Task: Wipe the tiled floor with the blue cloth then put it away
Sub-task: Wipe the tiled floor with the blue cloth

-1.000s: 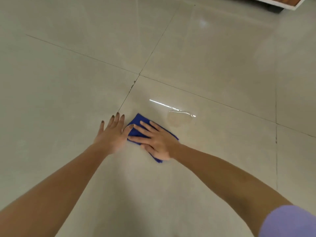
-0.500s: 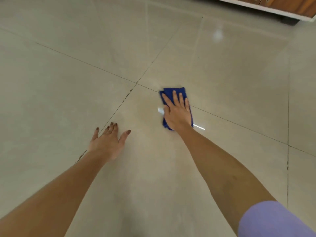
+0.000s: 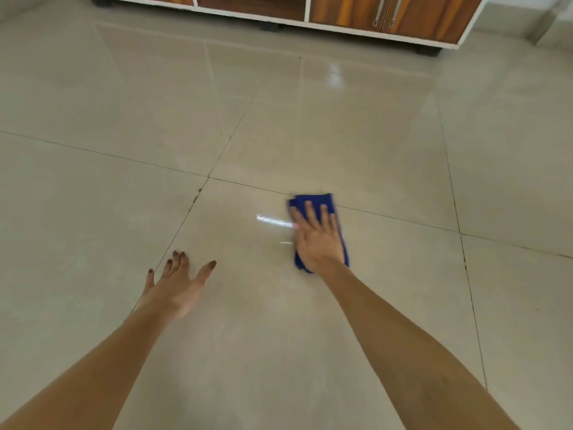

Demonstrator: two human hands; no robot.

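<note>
A folded blue cloth [image 3: 313, 201] lies flat on the beige tiled floor [image 3: 372, 144], across a grout line right of centre. My right hand [image 3: 319, 240] presses flat on top of it, fingers spread and pointing away from me, so most of the cloth is hidden under the palm. My left hand [image 3: 178, 285] rests flat on the floor to the left, fingers apart, holding nothing. A thin wet streak [image 3: 274, 221] glints just left of the cloth.
A low wooden cabinet [image 3: 387, 13] with a white frame, two handled doors and small black feet runs along the far edge. Dark grout lines [image 3: 186, 217] cross the glossy tiles. A pale wall base shows at the top right.
My right hand has slid the cloth away from my left hand, forward and to the right over the wet patch. The view has tilted up, bringing the cabinet into sight.
</note>
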